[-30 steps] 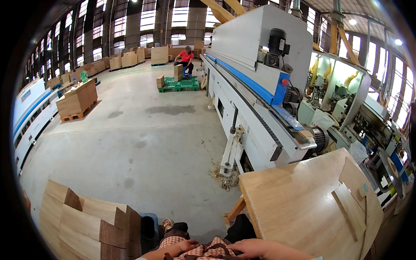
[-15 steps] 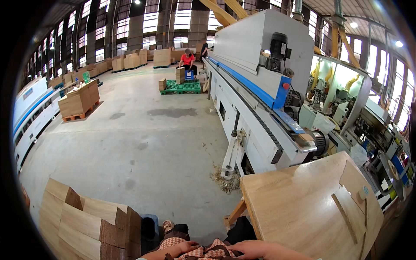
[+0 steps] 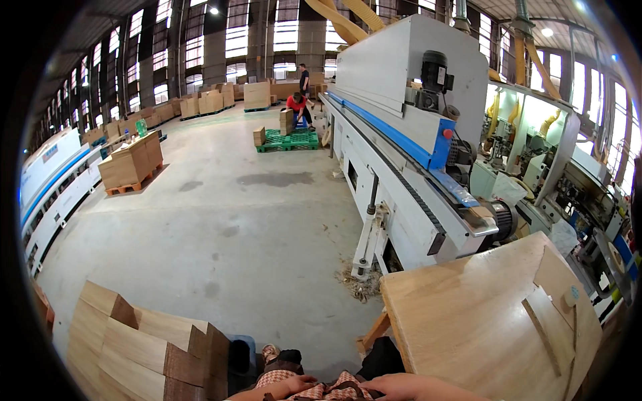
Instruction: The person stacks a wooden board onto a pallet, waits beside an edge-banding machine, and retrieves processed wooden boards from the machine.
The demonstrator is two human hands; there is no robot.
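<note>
My left hand (image 3: 298,383) lies on the red-and-white checkered cloth (image 3: 330,389) over my lap, fingers pointing inward, nothing seen in it. My right hand (image 3: 390,384) rests on the same cloth from the other side, its fingers loosely extended and also without any object. Nearest on the right is a wood-topped worktable (image 3: 461,314). On it lie thin wooden strips (image 3: 543,334) and a small round roll (image 3: 570,295). By my left side stand stacked wood-grain panels (image 3: 134,344), with a blue bin (image 3: 242,354) beside them.
A long white-and-blue machine (image 3: 401,134) runs away from the worktable. Sawdust (image 3: 361,286) lies at its foot. Farther off, a person in red (image 3: 295,103) sits by a green pallet (image 3: 289,140); another person (image 3: 304,80) stands behind. Stacked panels (image 3: 130,164) rest on an orange pallet at left.
My view has turned slightly to the left, so the scene sits farther right. The standing person at the back has come out from behind the machine. My hands stay on my lap.
</note>
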